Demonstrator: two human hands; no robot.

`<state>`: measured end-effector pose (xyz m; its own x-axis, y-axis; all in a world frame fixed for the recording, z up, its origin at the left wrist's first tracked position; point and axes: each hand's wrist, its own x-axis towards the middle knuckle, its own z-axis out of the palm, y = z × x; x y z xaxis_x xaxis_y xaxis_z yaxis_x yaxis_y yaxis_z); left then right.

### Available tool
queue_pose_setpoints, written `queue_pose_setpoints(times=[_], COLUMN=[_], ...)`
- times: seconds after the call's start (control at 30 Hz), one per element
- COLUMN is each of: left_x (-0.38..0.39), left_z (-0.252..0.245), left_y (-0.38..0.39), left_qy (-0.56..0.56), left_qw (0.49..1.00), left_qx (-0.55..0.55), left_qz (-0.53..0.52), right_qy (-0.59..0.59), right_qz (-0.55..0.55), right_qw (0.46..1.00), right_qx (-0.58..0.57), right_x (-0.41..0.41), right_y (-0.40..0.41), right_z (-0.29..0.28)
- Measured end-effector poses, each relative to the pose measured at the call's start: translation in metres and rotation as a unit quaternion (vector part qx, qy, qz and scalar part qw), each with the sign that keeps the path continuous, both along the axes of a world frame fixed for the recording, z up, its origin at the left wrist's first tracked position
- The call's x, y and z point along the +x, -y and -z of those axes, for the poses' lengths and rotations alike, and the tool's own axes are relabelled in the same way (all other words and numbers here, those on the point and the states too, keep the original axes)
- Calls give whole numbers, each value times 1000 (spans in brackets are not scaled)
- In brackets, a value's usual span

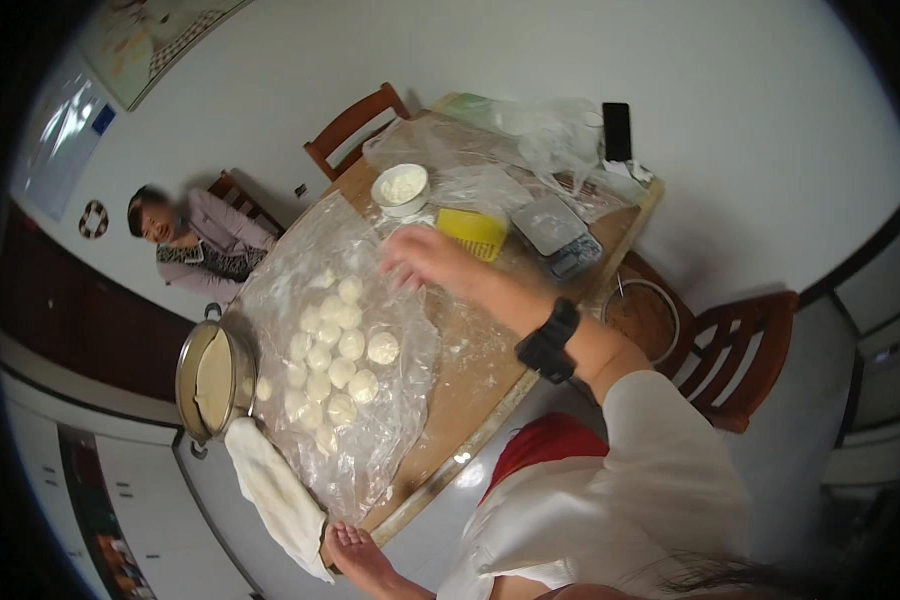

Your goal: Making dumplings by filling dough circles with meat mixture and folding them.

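Several round pieces of dough lie in a cluster at the middle of the table, under or on a clear plastic sheet. My right hand, blurred, is raised over the sheet's upper right edge beside a yellow scraper, its fingers partly curled; whether it holds anything cannot be told. Down at the near left corner of the table, my left hand rests against the edge by a white cloth, fingers together. A white bowl of flour stands above the right hand.
A metal pot with dough stands at the left edge. Toward the right are a digital kitchen scale, plastic bags and a black phone. A bowl of brown filling sits on a chair. Another person sits beyond the table.
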<state>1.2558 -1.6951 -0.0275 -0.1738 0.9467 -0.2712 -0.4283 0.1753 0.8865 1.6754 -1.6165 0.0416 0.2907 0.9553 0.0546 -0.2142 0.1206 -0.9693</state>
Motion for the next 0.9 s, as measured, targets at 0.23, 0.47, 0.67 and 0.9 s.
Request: queue_pose_setpoints(times=[0.23,0.47,0.67,0.9], left_x=[27,63,101,178], left_z=[11,14,-6,-23], left_y=[-23,-25,-29,-57], left_qy=[33,102,69,52], left_qw=[996,985,996,992], left_qx=[-29,-73,-6,15], left_qz=[83,117,60,110], right_qy=[-46,-76,41,337], right_qz=[337,447,531,636], right_qw=[940,891,839,631], right_qx=[-34,11,-107,-292], right_x=[108,246,326,410], right_y=[118,181,166,173], right_z=[37,134,144,160])
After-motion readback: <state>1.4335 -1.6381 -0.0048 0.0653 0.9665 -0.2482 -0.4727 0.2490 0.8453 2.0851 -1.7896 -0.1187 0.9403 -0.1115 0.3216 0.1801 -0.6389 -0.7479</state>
